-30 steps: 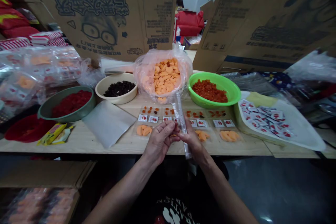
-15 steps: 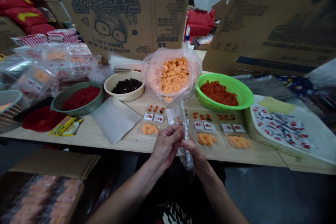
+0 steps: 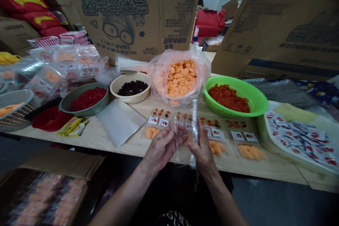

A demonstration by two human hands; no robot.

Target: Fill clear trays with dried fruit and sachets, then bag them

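A thin stack of clear plastic trays (image 3: 194, 118) stands edge-on in my right hand (image 3: 203, 152), whose fingers are wrapped round it. My left hand (image 3: 161, 146) pinches a single clear plastic tray (image 3: 180, 153), partly blurred, just left of the stack. Beneath and beyond both hands, several filled trays lie in a row on the table. The leftmost filled tray (image 3: 156, 122) and the rightmost filled tray (image 3: 245, 137) each show orange chips, two small white-and-red sachets and little dark and orange pieces. The filled trays between them are partly hidden by my hands.
Behind the row stand a bag of orange chips (image 3: 182, 77), a cream bowl of dark pieces (image 3: 129, 99), a grey-green bowl of red pieces (image 3: 63, 106) and a green basin (image 3: 261, 102). Sachets fill a tub (image 3: 265, 130) at right. Plastic sheets (image 3: 119, 123) lie left.
My hands have moved apart, the right one going right with the stack, and one clear tray now shows separately in my left hand. The view has shifted slightly left.
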